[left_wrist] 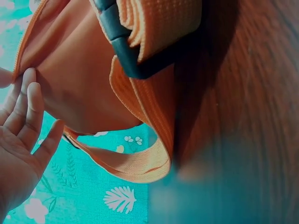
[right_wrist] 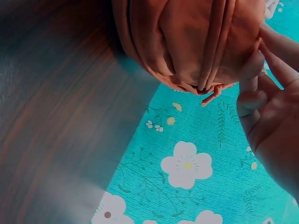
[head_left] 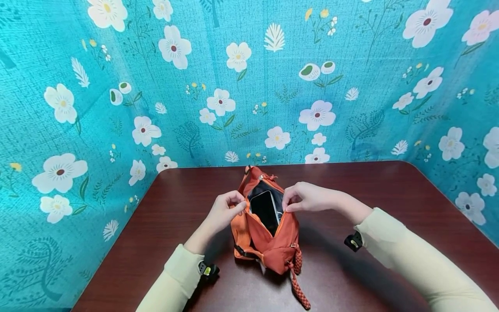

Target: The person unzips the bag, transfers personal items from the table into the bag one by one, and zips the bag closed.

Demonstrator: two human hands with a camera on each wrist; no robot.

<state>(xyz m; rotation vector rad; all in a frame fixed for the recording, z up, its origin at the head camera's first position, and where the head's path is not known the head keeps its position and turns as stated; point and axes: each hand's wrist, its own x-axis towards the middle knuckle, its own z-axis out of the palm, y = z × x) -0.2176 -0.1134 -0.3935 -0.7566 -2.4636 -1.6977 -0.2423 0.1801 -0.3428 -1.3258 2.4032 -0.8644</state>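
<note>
An orange-red bag (head_left: 277, 255) stands on the table with its zipped mouth spread wide, showing a dark lining. Inside lies a smartphone (head_left: 264, 212), its black screen facing up and its lower end hidden in the bag. My left hand (head_left: 226, 211) pinches the left edge of the opening between thumb and fingers; in the left wrist view the fingertips (left_wrist: 32, 88) sit at the zipper edge. The opposite edge is pinched by my right hand (head_left: 306, 197), whose fingers (right_wrist: 252, 67) show at the bag's rim in the right wrist view.
An orange webbing strap (head_left: 242, 229) with a black buckle (left_wrist: 135, 60) hangs along the bag's left side. A braided cord (head_left: 299, 288) trails onto the dark wooden table (head_left: 370, 186). Behind the table hangs a turquoise flowered cloth (head_left: 257, 86).
</note>
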